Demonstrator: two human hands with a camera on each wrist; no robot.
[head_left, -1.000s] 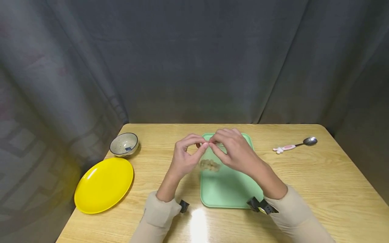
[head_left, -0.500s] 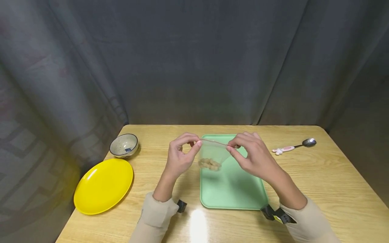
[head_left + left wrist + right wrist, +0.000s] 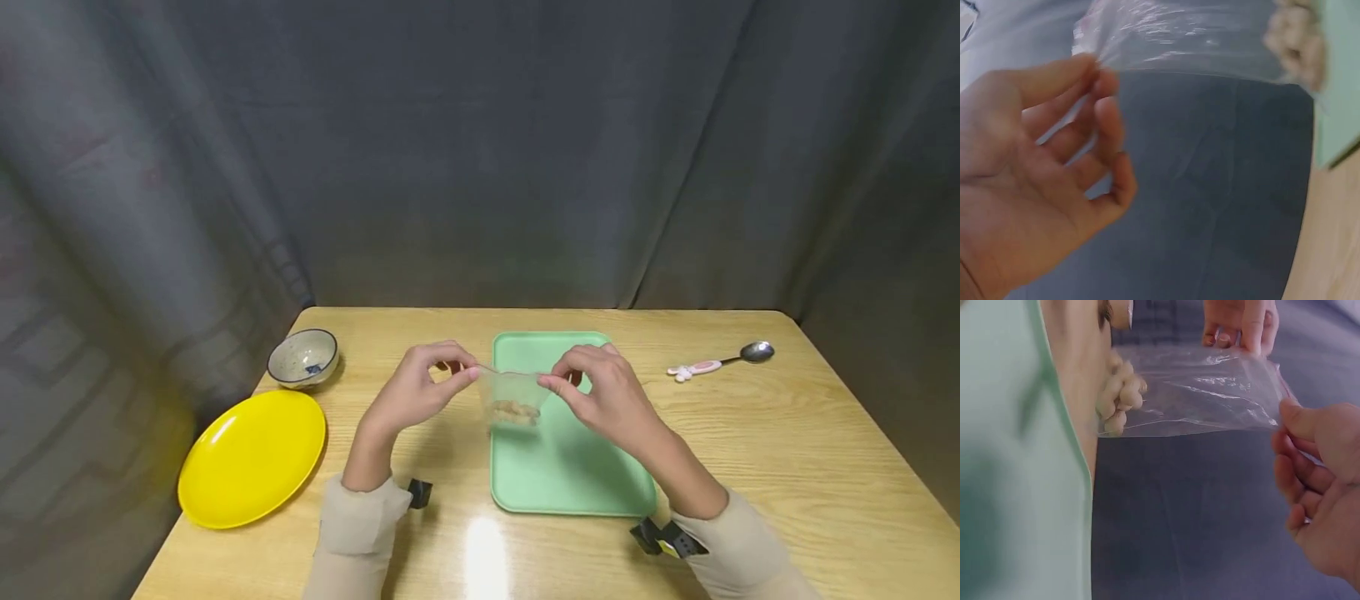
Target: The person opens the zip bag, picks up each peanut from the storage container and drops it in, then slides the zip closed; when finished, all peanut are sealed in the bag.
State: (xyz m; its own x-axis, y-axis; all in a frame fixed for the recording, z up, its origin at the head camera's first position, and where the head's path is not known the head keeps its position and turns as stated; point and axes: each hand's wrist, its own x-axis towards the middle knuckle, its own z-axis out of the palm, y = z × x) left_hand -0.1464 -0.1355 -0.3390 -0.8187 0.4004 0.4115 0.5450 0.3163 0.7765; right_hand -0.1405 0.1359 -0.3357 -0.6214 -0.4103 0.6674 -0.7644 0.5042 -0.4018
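Observation:
A clear plastic zip bag (image 3: 510,387) hangs upright above the left part of a green tray (image 3: 558,479), its reddish seal edge at the top. Several pale, lumpy, nut-like pieces (image 3: 1124,390) lie in its bottom; their exact kind is hard to tell. Thumb and index finger of my left hand (image 3: 412,392) pinch the left top corner. At the right top corner, my right hand (image 3: 611,400) pinches the edge in the same way, its other fingers curled. Between the hands the top edge is stretched, and I cannot tell whether the seal is parted.
On the left of the wooden table (image 3: 795,475) lies a yellow oval plate (image 3: 253,460), with a small speckled bowl (image 3: 303,358) behind it. A spoon (image 3: 720,364) with a pink rabbit handle lies at the right. A grey curtain (image 3: 480,167) hangs along the back.
My hands, fingertips together at the bag's top a second ago, have drawn apart along its edge. Since then both have come lower, the left hand shifting left, and the bag has dropped slightly with them.

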